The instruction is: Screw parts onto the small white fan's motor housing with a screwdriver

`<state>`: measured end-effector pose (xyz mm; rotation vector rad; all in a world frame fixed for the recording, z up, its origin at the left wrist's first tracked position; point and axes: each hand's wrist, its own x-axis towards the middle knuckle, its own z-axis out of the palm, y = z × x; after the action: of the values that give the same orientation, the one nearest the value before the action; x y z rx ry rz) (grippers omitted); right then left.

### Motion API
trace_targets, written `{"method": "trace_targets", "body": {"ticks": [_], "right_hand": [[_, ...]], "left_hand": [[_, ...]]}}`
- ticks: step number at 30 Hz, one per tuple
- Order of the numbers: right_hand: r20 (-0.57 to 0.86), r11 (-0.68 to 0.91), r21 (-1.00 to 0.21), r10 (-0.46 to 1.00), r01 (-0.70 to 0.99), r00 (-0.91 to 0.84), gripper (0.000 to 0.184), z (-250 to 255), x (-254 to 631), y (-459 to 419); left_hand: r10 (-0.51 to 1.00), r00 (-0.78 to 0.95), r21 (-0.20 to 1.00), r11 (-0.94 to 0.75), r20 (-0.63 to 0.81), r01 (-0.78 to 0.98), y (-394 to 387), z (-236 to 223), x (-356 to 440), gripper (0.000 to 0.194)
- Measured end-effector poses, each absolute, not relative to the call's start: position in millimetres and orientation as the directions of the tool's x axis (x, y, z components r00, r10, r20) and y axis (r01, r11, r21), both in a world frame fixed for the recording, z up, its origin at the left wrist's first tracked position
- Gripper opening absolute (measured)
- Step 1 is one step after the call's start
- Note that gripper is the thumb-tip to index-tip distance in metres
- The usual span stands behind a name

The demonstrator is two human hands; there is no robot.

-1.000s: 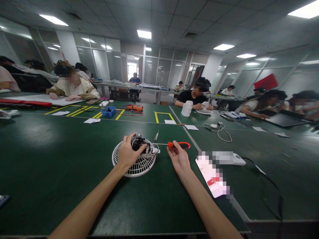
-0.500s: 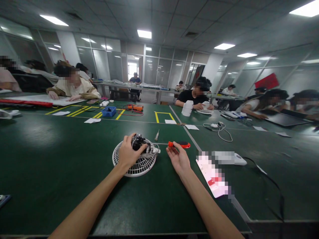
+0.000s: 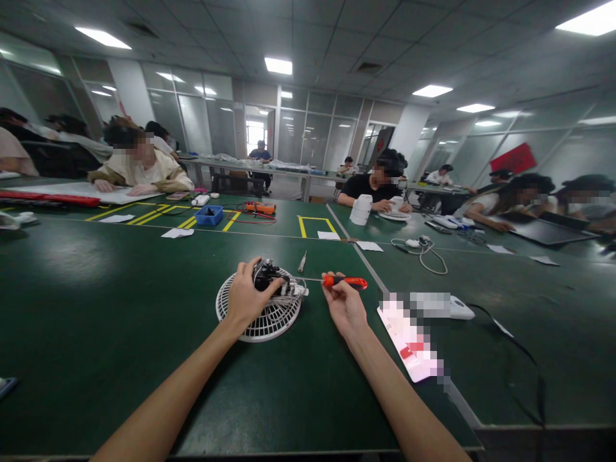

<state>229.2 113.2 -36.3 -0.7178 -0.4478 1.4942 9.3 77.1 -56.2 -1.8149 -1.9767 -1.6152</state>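
Observation:
My left hand is closed around a black motor assembly that sits on a round white fan grille. White wires trail from the assembly over the grille's right side. In my right hand is a screwdriver with a red and black handle, held level with the fingertips. Its thin shaft points left at the assembly; where the tip ends I cannot make out. Just behind the shaft lies a small pale tool with a thin tip.
A phone with a pink screen and a white device with a black strap lie on the right. Farther back are a blue bin, an orange meter, paper slips and a cable. Several people sit around the tables.
The fingers of my right hand have curled closer around the screwdriver handle, which has shifted slightly. My left hand and the motor assembly stay in place.

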Motion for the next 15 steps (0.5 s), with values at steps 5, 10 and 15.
{"method": "trace_targets", "body": {"ticks": [5, 10, 15], "right_hand": [[-0.137, -0.068, -0.679, 0.99, -0.731, 0.036, 0.039, -35.8, 228.9, 112.9], [-0.176, -0.117, -0.643, 0.984, -0.757, -0.003, 0.03, -31.2, 228.5, 109.8], [-0.283, -0.166, -0.676, 0.958, -0.717, 0.044, 0.017, -32.4, 227.9, 111.8]], "left_hand": [[0.736, -0.327, 0.647, -0.193, 0.592, 0.738, 76.8, -55.7, 9.8, 0.07], [0.741, -0.323, 0.649, -0.196, 0.589, 0.735, 76.3, -55.1, 10.5, 0.07], [0.741, -0.326, 0.654, -0.197, 0.587, 0.731, 76.4, -54.8, 10.0, 0.071]]}}
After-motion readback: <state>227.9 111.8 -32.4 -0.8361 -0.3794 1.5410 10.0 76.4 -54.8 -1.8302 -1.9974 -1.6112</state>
